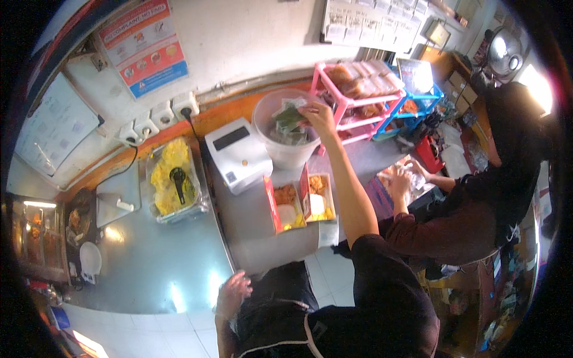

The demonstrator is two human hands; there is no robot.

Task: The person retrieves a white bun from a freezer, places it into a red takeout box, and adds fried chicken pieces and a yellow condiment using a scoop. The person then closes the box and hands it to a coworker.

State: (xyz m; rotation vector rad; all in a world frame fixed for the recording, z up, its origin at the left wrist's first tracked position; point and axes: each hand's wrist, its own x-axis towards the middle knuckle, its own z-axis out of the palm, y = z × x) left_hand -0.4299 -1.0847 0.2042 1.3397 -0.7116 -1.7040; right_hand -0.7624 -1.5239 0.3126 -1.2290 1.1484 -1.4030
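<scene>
My right hand (pixel 319 117) reaches over a white plastic bucket (pixel 284 153) and pinches the edge of a clear plastic packet with green contents (pixel 289 122). Below the bucket, two red-and-white food boxes (pixel 289 216) stand with lids up, holding fried food, a white mound that looks like rice, and yellow pieces. Down by the front edge of the steel counter is my left hand (pixel 234 293), in what looks like a clear plastic glove, fingers loosely apart and holding nothing.
A white machine (pixel 239 156) stands left of the bucket. Further left is a tray of yellow food (pixel 171 179) with a black spoon. Pink (pixel 360 95) and blue racks hold packets. At right, another person's hands (pixel 406 178) handle white wrapping.
</scene>
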